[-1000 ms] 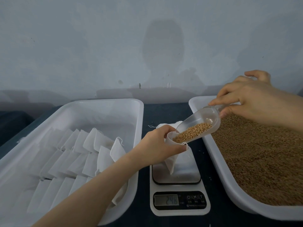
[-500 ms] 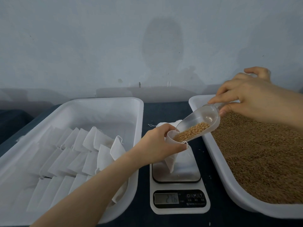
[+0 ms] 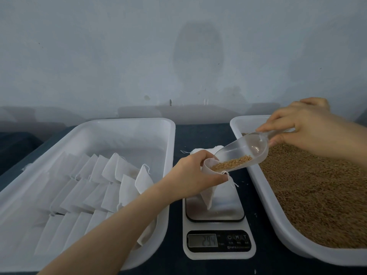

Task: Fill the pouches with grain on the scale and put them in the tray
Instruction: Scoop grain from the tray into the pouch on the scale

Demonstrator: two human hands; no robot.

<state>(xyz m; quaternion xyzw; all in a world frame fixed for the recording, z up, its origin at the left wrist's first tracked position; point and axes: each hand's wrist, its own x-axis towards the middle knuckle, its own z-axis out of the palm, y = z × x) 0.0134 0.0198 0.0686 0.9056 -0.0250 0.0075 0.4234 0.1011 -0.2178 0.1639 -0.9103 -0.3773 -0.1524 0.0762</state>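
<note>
My left hand (image 3: 191, 175) grips the open mouth of a white cloth pouch (image 3: 210, 195) that stands on the scale (image 3: 216, 213). My right hand (image 3: 303, 128) pinches the handle of a clear plastic scoop (image 3: 246, 151), tilted down with its lip in the pouch mouth. A small heap of brown grain (image 3: 232, 164) lies at the scoop's lower end. The scale display (image 3: 203, 240) shows dim digits. Left of the scale, a white tray (image 3: 127, 126) holds several filled white pouches (image 3: 111, 183) in rows.
A second white tray (image 3: 258, 175) full of brown grain (image 3: 317, 195) sits right of the scale. Another white pouch (image 3: 200, 150) lies behind the scale. Everything rests on a dark tabletop (image 3: 200, 133) against a pale wall.
The scoop has tipped steeper and most of its grain has slid into the pouch. The scale reading has climbed. My left hand has kept its hold on the pouch.
</note>
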